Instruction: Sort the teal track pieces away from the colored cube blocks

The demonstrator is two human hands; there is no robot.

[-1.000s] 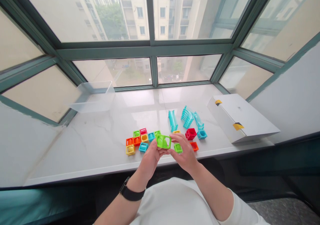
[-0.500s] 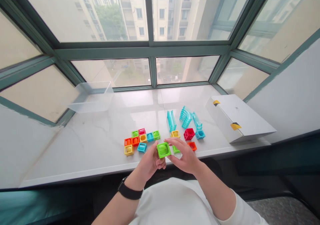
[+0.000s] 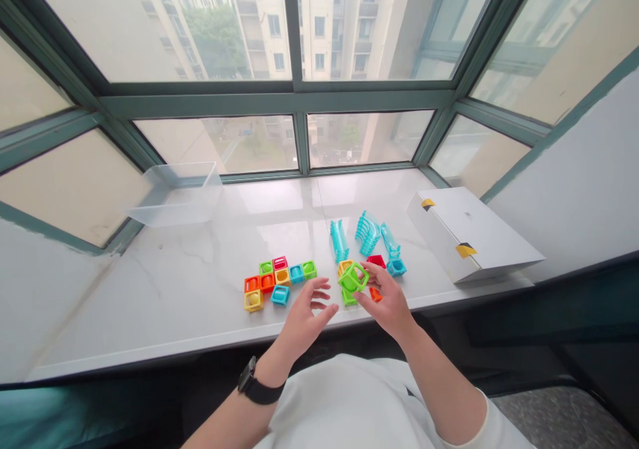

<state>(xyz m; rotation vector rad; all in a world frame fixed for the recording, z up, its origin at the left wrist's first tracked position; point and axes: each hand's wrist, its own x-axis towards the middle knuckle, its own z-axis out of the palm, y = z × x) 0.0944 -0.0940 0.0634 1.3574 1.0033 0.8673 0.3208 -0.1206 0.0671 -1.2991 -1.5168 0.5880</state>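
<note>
The green cube [image 3: 353, 277] has been let go by the left hand [image 3: 305, 321], whose fingers are now spread empty just beside it. It is pinched by the right hand [image 3: 388, 306] alone, above the loose cubes [image 3: 348, 297] under the fingertips, so the handover is judged complete.

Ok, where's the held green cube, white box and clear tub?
held green cube [image 3: 353, 277], head view, front frame
white box [image 3: 483, 227], head view, top face
clear tub [image 3: 174, 213], head view, front wall

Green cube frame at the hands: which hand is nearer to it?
Right. The right hand holds the green cube frame from its right; the left hand is open and apart, to its lower left.
</note>
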